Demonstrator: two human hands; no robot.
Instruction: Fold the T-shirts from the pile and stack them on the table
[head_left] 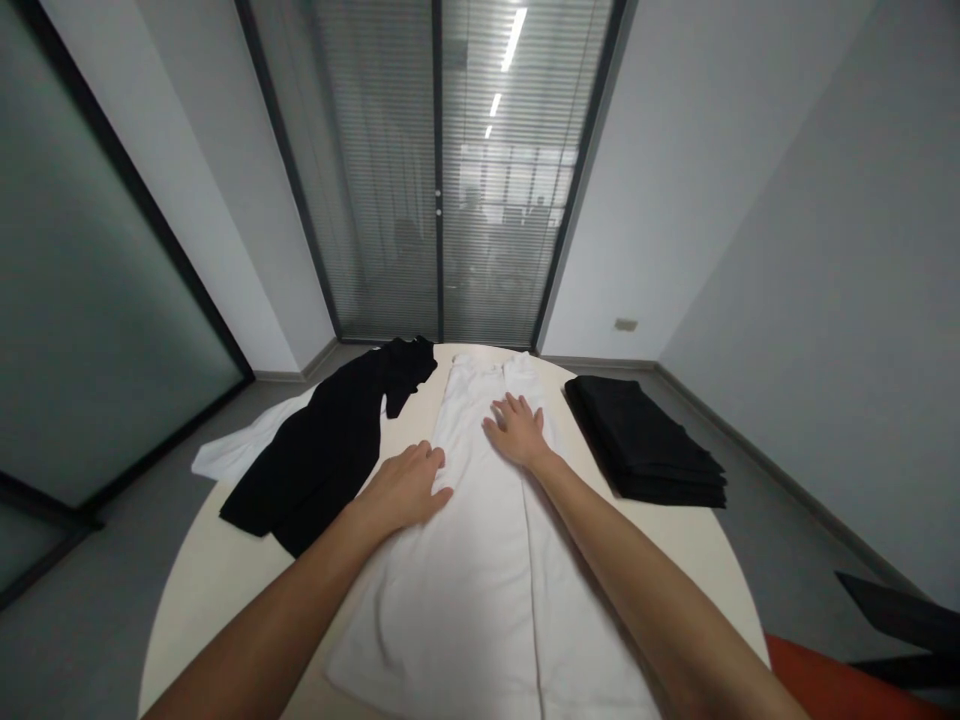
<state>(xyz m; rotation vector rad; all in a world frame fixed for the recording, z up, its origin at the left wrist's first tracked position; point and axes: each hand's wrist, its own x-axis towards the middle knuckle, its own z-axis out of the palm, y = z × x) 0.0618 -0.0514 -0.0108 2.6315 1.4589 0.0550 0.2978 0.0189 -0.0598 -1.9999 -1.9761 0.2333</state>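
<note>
White garment (480, 580) on table (217, 570), left hand (405, 488), right hand (516, 430) flat, fingers spread

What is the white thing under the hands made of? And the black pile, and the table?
White garment: looks like soft matte cloth, probably cotton knit; it lies limp with a folded edge under the left hand and right hand.
Black stack: folded matte fabric, layered edges showing.
Table: smooth, pale, hard top, perhaps laminate; hard to tell.
</note>
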